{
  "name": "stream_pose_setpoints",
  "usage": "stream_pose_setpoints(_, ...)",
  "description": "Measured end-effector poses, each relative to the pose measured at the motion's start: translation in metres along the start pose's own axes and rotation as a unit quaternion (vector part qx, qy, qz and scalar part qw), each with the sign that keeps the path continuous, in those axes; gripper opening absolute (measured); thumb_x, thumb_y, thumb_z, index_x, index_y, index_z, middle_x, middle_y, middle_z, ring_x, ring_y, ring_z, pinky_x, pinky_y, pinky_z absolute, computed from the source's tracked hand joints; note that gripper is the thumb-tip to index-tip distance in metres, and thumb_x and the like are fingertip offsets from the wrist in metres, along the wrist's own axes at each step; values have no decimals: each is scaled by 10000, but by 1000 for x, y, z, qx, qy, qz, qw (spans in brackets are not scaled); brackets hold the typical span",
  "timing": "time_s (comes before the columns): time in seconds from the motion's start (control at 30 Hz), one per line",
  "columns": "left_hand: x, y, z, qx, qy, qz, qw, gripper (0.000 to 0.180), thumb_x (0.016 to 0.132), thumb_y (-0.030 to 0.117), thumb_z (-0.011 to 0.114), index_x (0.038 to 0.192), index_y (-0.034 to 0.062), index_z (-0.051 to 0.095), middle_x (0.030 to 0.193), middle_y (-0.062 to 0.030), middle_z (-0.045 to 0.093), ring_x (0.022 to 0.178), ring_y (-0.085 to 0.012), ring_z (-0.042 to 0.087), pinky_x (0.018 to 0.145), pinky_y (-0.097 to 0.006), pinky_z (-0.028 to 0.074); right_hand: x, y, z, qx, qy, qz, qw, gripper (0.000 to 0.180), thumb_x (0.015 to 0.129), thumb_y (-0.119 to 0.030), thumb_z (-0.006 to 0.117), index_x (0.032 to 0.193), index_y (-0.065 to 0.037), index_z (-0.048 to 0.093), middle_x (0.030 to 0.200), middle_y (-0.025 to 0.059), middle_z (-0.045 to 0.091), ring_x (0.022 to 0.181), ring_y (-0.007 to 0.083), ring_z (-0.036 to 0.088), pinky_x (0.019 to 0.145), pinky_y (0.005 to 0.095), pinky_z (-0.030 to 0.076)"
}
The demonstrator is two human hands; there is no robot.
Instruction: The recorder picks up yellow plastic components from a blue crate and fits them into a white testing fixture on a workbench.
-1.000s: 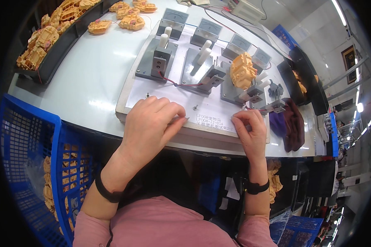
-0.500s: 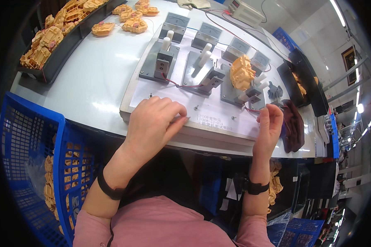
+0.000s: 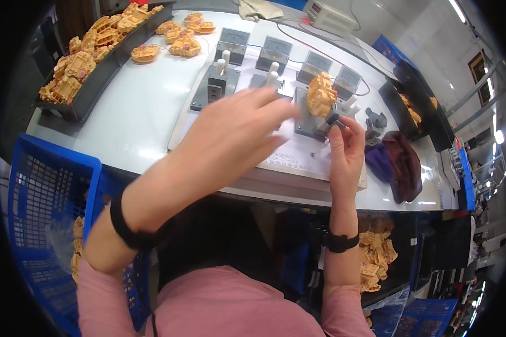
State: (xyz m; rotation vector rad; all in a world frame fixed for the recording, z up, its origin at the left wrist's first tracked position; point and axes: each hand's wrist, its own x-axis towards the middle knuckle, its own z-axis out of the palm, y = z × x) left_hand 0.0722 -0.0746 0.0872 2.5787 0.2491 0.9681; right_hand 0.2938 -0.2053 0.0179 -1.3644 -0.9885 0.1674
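An orange plastic casing (image 3: 321,95) stands upright on the right-hand test fixture (image 3: 306,121), a grey plate with white pegs. My right hand (image 3: 347,150) is at this fixture's front, thumb and fingers closed about its small dark block (image 3: 334,119). My left hand (image 3: 233,132), blurred by motion, hovers in front of the middle fixture with fingers apart and nothing visible in them. It hides most of that fixture. The left fixture (image 3: 215,89) holds no casing. Behind the fixtures stand several grey panel meters (image 3: 275,49).
A black bin (image 3: 109,70) heaped with orange casings is at the far left, with several loose casings (image 3: 184,46) beside it. Right of the board lie a dark red cloth (image 3: 402,168) and a grey part (image 3: 375,119). A blue crate (image 3: 56,146) stands at lower left.
My left hand has moved up and right, over the board toward the middle fixture. My right hand has shifted left and up, onto the right fixture's dark block.
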Motion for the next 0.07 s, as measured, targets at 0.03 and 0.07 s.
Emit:
stream_pose_setpoints(0.03,22,-1,-2,47,-8,74,996,302,865,94,723,1147,110,617,1049,-113,613,954,-267,643,856,-388,528,0,0,1,-21,-10,-7,1000,338,1000,-167,674,1302,-79,550,1081,37,601,970,87,564,863,215,441)
stream_pose_setpoints(0.07,24,6,-11,57,-4,71,996,302,865,94,723,1147,110,617,1049,-113,613,954,-267,643,856,-388,528,-2,-1,3,-46,-15,-3,999,395,986,-186,698,1337,-90,546,1117,51,616,1009,86,578,867,211,440)
